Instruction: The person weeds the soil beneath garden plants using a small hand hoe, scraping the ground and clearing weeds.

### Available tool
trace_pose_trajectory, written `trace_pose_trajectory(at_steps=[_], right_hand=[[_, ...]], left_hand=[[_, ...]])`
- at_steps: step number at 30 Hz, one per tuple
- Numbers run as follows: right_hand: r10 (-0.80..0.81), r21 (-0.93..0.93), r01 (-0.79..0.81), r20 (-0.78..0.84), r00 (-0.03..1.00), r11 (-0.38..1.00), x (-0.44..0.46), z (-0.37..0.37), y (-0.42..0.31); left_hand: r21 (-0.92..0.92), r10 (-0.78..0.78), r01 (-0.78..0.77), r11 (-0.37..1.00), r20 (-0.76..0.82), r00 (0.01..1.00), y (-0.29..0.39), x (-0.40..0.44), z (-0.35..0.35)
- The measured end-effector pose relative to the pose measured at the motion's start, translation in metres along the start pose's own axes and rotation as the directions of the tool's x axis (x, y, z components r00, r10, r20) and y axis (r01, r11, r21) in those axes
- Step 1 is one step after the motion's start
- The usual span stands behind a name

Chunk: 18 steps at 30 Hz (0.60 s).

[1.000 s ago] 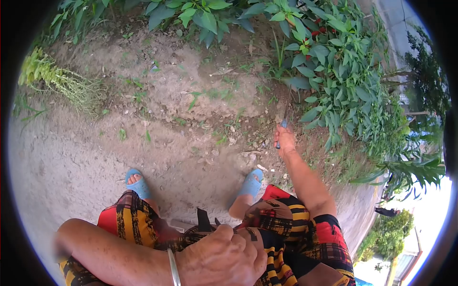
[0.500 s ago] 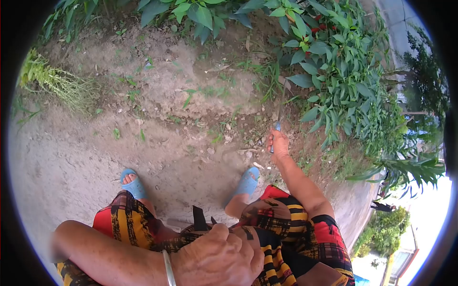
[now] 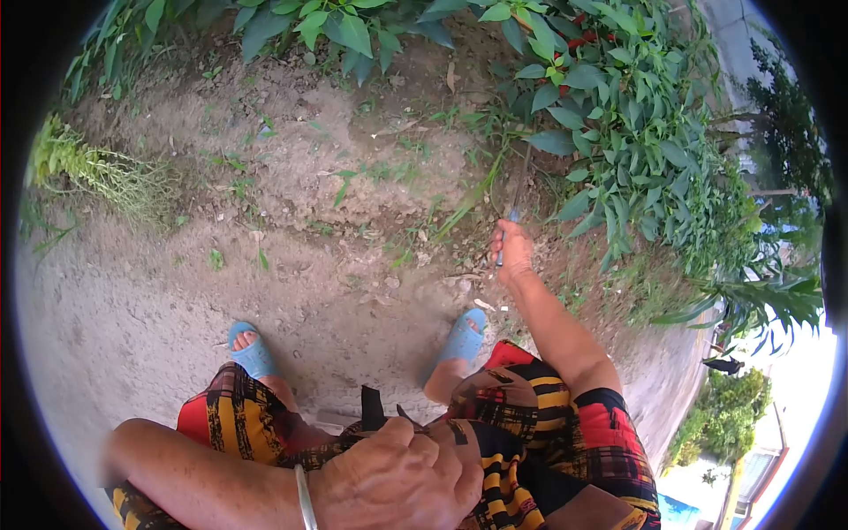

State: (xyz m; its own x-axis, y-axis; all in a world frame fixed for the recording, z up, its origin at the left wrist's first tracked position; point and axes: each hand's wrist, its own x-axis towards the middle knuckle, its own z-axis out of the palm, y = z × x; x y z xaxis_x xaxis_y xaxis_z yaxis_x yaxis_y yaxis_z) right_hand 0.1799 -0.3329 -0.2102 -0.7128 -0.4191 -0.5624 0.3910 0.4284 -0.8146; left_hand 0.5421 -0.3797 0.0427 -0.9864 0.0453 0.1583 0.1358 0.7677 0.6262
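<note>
1. Blue-handled tool (image 3: pixel 514 215) is sitting in the person's right hand (image 3: pixel 517 253), out over the soil (image 3: pixel 353 283) at arm's length. Fingers are wrapping closed around the grip, thumb side towards the shaft, no gap showing.

2. Left hand (image 3: pixel 397 477) is resting in the lap over the patterned trousers (image 3: pixel 231 411), back upward, fingers curling in, mostly closed. Palm is facing away from view; cannot tell whether it is holding anything. A black strap (image 3: pixel 373 408) is showing just beside it, a bracelet (image 3: pixel 306 499) circling the wrist.

3. Handling, in my judgement: the low, thin shaft is calling for a firm grip and a steady wrist, with short, controlled strokes near the soil. The tip is wanting room from the leafy plants (image 3: pixel 654 168), whose leaves are hanging close by. Sandals (image 3: pixel 460 344) are standing apart, well back from the shaft, which is looking like sound footing.

4. Direction: the shaft is pointing away from the body, towards the foot of the plants. Its long axis is running outward from the fist, leaning slightly to the person's right. Long grass (image 3: pixel 477 201) is slanting across the soil to its left. Tip is blending into soil and leaves; exact contact is staying unclear.
</note>
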Motion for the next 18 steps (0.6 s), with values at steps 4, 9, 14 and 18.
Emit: trace_pose_trajectory(at_steps=[4, 9, 14, 18], right_hand=[[-0.074, 0.114, 0.085, -0.101, 0.992, 0.99, 0.039, 0.012, -0.042], [0.001, -0.043, -0.007, -0.128, 0.992, 0.999, 0.068, 0.011, -0.072], [0.095, -0.035, -0.096, -0.053, 0.994, 0.995, 0.058, 0.0, -0.059], [-0.002, -0.006, 0.001, -0.112, 0.994, 1.0, 0.065, -0.003, -0.069]], left_hand=[[-0.045, -0.006, 0.007, 0.999, 0.028, 1.0, -0.002, 0.001, 0.001], [-0.072, -0.036, 0.037, 0.997, 0.013, 0.999, -0.005, -0.002, -0.001], [-0.054, -0.033, 0.035, 0.998, 0.031, 0.999, -0.01, -0.005, -0.005], [-0.086, 0.011, -0.005, 0.996, 0.076, 0.997, -0.016, -0.007, -0.005]])
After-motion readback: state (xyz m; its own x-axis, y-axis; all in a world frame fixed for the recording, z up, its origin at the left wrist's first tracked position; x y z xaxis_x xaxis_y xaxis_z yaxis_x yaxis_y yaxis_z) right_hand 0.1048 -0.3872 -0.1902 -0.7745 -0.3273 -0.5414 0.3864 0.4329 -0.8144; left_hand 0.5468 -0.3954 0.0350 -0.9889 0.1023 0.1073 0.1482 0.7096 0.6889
